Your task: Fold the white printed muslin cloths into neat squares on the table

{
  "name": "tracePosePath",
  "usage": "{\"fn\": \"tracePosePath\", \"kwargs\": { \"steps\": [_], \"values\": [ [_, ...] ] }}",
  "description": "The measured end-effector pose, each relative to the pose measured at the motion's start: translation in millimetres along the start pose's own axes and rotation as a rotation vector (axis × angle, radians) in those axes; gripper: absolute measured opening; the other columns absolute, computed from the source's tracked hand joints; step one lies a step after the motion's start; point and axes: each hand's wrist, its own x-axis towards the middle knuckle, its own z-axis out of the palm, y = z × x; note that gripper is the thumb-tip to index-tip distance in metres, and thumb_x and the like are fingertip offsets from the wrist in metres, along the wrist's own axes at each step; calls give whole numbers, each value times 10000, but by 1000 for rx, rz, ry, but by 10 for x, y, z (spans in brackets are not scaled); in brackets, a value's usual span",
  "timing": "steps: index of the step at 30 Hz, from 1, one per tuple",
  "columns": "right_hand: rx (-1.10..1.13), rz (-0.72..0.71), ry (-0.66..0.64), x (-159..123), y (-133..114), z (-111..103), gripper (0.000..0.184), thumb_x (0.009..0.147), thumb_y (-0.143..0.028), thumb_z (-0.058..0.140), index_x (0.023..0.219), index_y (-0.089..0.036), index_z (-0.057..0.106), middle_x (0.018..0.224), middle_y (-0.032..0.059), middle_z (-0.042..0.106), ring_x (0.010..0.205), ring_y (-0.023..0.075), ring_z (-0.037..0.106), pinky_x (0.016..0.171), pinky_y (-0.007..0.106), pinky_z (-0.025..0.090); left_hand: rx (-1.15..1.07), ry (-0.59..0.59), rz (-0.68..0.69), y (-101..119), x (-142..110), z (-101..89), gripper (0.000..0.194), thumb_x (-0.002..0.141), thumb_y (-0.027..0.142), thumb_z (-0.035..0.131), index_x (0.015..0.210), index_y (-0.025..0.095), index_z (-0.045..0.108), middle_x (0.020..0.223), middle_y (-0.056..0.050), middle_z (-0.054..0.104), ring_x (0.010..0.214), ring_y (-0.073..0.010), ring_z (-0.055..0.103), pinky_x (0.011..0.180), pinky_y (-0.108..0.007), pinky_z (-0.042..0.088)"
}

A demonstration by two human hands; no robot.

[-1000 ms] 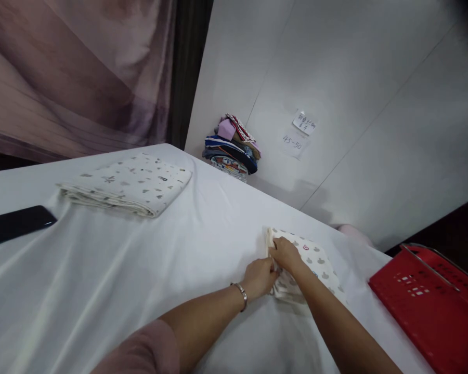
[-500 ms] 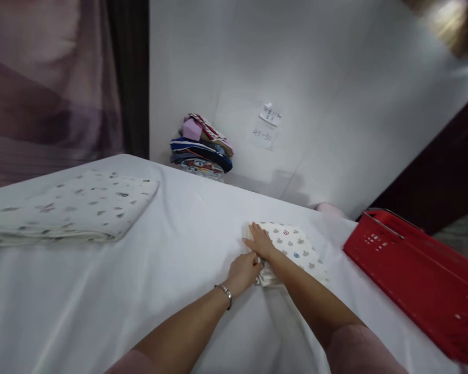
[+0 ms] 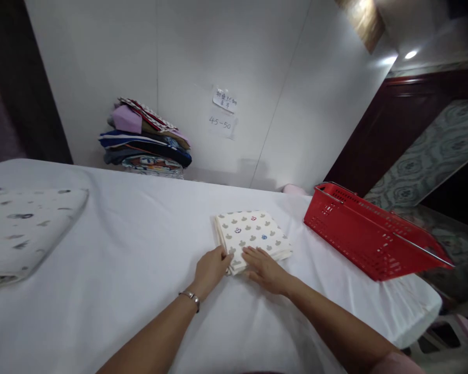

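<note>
A folded cream cloth [image 3: 257,231] with grey, red and blue printed motifs lies flat on the white-covered table [image 3: 156,223]. My left hand [image 3: 212,267], with a silver bracelet at the wrist, is closed on the cloth's near left corner, thumb on top. My right hand [image 3: 267,270] rests with fingers stretched out on the near edge of the same cloth. The folded layers show along its left and near sides.
A red plastic basket [image 3: 351,228] with wire handles stands on the table's right. Another folded, printed white cloth [image 3: 27,228] lies at the left. Behind the table are stacked folded fabrics [image 3: 148,137] and a wall with paper labels [image 3: 222,124].
My view has swung to the right. My right hand has slid from the cloth's far left corner to its near edge, uncovering its top. My left hand stays at the near left corner.
</note>
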Motion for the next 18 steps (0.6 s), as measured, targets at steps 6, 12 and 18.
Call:
{"fn": "tracePosePath", "kwargs": {
  "steps": [6,12,18],
  "values": [
    [316,440,323,-240,686,-308,311,819,-364,512,1084,-240,618,1248,32,550,1223,227,403,1042,391,255,-48,13,-77,39,-14,-32,309,820,444,454,1002,195,473,855,-38,646,780,-200,603,594,-258,352],
    [551,752,388,-266,1270,-406,456,808,-392,514,1180,-130,545,1052,91,644,898,212,611,735,327,499,-92,18,-102,28,25,-44,636,810,558,404,1284,149,294,905,-83,653,828,-238,611,634,-285,393],
    [724,793,329,-153,1347,-368,487,729,-425,613,1138,-164,571,1081,85,636,896,194,608,658,270,500,-17,-56,-124,69,-28,-16,708,759,582,459,1310,176,278,1067,-123,617,918,-265,595,649,-289,397]
  ]
}}
